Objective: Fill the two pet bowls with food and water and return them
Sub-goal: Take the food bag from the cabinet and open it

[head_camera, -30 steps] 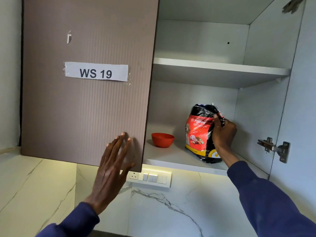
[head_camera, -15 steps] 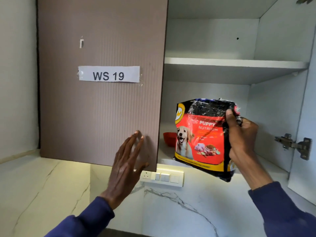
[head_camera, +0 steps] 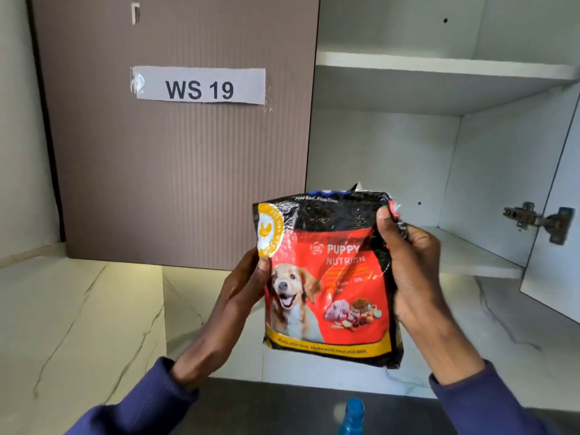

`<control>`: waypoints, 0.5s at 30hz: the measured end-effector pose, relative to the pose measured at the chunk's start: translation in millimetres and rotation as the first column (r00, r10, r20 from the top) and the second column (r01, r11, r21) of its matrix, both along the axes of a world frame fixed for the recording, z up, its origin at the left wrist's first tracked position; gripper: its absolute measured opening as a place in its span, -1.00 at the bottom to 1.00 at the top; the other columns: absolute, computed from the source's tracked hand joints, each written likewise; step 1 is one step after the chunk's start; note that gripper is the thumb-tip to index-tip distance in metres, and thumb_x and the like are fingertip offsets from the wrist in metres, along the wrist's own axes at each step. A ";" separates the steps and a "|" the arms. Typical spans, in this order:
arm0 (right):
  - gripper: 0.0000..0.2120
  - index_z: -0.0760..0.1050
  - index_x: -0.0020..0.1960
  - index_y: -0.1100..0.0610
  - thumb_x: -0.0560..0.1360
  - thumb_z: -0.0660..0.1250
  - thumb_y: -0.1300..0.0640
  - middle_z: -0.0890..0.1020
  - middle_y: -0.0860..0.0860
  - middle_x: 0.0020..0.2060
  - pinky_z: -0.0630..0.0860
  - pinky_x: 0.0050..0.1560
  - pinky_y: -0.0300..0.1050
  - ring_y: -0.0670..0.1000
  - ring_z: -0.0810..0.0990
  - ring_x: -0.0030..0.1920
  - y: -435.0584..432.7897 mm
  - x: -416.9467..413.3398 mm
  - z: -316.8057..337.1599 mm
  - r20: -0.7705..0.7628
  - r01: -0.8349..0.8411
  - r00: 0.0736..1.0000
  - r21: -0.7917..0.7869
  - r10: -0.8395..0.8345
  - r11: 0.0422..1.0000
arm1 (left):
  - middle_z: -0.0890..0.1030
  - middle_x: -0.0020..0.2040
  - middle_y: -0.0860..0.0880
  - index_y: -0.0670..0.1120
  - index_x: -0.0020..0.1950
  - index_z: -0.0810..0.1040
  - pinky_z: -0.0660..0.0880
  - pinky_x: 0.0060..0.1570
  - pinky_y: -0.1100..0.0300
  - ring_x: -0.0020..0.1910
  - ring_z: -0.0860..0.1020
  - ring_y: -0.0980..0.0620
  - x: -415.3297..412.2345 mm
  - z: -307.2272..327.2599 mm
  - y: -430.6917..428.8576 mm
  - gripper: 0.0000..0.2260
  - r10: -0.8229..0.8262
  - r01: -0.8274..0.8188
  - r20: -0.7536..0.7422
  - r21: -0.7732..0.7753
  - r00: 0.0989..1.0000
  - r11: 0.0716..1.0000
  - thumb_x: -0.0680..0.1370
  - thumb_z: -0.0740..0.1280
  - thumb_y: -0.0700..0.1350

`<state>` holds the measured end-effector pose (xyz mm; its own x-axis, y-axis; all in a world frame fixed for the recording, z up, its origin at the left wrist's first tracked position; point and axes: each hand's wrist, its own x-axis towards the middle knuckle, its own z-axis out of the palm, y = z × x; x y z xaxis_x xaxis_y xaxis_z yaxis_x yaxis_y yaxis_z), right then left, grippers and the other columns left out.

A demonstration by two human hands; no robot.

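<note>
Puppy food bag (head_camera: 329, 277) is now out of the cupboard (head_camera: 408, 152) and in front of my chest, upright, with the dog picture turned to me. A moment ago only my right hand (head_camera: 408, 271) was lifting it off the lower shelf (head_camera: 470, 255), and my left hand (head_camera: 248, 284) was resting flat on the closed door (head_camera: 175, 171) with the "WS 19" label (head_camera: 199, 86). Now my left hand has left the door and its grip closes on the left edge of the bag, thumb in front, while my right grip is closed around the crumpled top right corner. So I hold the bag with both hands, in the air above the dark worktop (head_camera: 282, 409), where I see the top of a blue bottle (head_camera: 353, 416). I think this means the fetching of the food is finished, and the next step is to open the top of the bag and pour. No bowl is in my view now, so I must look down to find them first.
</note>
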<state>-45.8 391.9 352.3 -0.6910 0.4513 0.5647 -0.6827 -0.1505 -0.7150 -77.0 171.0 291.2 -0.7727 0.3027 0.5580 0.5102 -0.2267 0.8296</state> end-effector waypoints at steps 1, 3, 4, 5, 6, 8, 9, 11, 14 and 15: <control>-0.77 0.65 -0.15 0.24 0.57 0.41 0.10 0.71 0.05 -0.31 0.59 -0.28 -0.16 -0.03 0.60 -0.35 -6.1 -0.1 -7.6 0.009 -0.008 1.000 -0.005 0.008 1.000 | 0.64 0.31 -0.03 -0.01 0.44 0.46 0.47 0.38 -0.11 0.31 0.60 -0.03 4.1 -3.9 -2.9 -0.54 -0.025 0.025 0.056 0.014 0.998 1.000 0.61 0.17 0.17; -0.79 0.65 -0.13 0.25 0.58 0.40 0.11 0.72 0.06 -0.29 0.58 -0.26 -0.17 -0.03 0.61 -0.31 -18.2 -0.5 -23.7 0.030 -0.029 0.999 -0.019 0.030 0.999 | 0.64 0.32 -0.04 -0.05 0.46 0.46 0.42 0.41 -0.12 0.33 0.59 -0.03 10.0 -13.3 -10.4 -0.36 -0.047 0.041 0.157 0.038 0.987 0.998 0.52 0.22 0.33; -0.79 0.65 -0.10 0.26 0.59 0.39 0.12 0.72 0.08 -0.26 0.58 -0.24 -0.15 -0.01 0.61 -0.28 -24.7 -1.0 -32.4 0.035 -0.043 0.998 -0.022 0.044 0.999 | 0.63 0.33 -0.04 -0.06 0.47 0.46 0.40 0.42 -0.11 0.34 0.58 -0.02 11.3 -19.2 -15.0 -0.30 -0.051 0.041 0.194 0.053 0.980 0.998 0.49 0.23 0.38; -0.79 0.65 -0.09 0.27 0.59 0.39 0.12 0.71 0.11 -0.23 0.57 -0.21 -0.12 0.02 0.60 -0.24 -31.3 -2.5 -42.3 0.038 -0.054 0.998 -0.019 0.054 0.998 | 0.63 0.34 -0.03 -0.05 0.46 0.46 0.40 0.43 -0.09 0.35 0.58 -0.02 12.9 -25.8 -19.2 -0.31 -0.047 0.035 0.215 0.059 0.976 0.998 0.50 0.19 0.39; -0.77 0.65 -0.10 0.28 0.59 0.40 0.11 0.68 0.14 -0.21 0.55 -0.17 -0.07 0.05 0.57 -0.18 -37.8 -3.9 -53.9 0.047 -0.060 0.997 -0.014 0.061 0.998 | 0.63 0.33 -0.01 -0.03 0.44 0.48 0.43 0.41 -0.04 0.35 0.58 -0.01 15.1 -34.5 -23.5 -0.35 -0.044 0.030 0.227 0.064 0.973 0.998 0.54 0.15 0.38; -0.70 0.58 -0.14 0.32 0.59 0.41 0.07 0.60 0.16 -0.19 0.45 -0.09 0.03 0.08 0.47 -0.11 -46.6 -8.2 -76.7 0.066 -0.066 0.996 0.009 0.065 0.998 | 0.65 0.30 0.01 0.03 0.36 0.56 0.54 0.30 0.10 0.32 0.60 0.01 20.6 -48.5 -27.7 -0.46 -0.021 -0.004 0.262 0.094 0.965 0.996 0.61 0.08 0.33; -0.66 0.55 -0.15 0.35 0.59 0.42 0.06 0.58 0.15 -0.19 0.42 -0.08 0.05 0.08 0.44 -0.10 -50.9 -10.6 -89.8 0.079 -0.069 0.995 0.024 0.067 0.997 | 0.66 0.28 0.02 0.07 0.30 0.62 0.58 0.21 0.17 0.28 0.62 0.03 24.7 -56.4 -29.3 -0.51 -0.025 -0.012 0.301 0.121 0.953 0.993 0.65 0.03 0.26; -0.66 0.53 -0.13 0.35 0.61 0.40 0.06 0.56 0.12 -0.21 0.40 -0.10 0.03 0.05 0.43 -0.12 -60.3 -11.1 -115.1 0.122 -0.064 0.991 0.053 0.057 0.997 | 0.69 0.22 0.02 0.14 0.16 0.72 0.62 0.03 0.25 0.20 0.67 0.07 32.6 -72.8 -32.9 -0.47 -0.063 -0.005 0.391 0.171 0.918 0.985 0.68 -0.07 0.16; -0.77 0.55 -0.16 0.25 0.63 0.34 0.16 0.60 -0.03 -0.29 0.46 -0.19 -0.15 -0.08 0.48 -0.22 -74.5 -7.9 -151.8 0.151 -0.048 0.988 0.077 0.036 0.996 | 0.67 0.26 -0.03 0.05 0.30 0.62 0.64 0.07 0.14 0.22 0.66 0.02 39.8 -99.8 -41.9 -0.45 -0.062 -0.071 0.503 0.242 0.862 0.968 0.68 -0.10 0.21; -0.79 0.55 -0.16 0.21 0.63 0.32 0.19 0.61 -0.06 -0.30 0.48 -0.22 -0.19 -0.13 0.49 -0.24 -78.1 -7.1 -164.8 0.161 -0.045 0.987 0.083 0.031 0.996 | 0.66 0.29 -0.05 0.02 0.36 0.58 0.62 0.14 0.06 0.25 0.64 0.00 42.5 -106.8 -44.2 -0.44 -0.044 -0.101 0.522 0.247 0.852 0.964 0.68 -0.10 0.23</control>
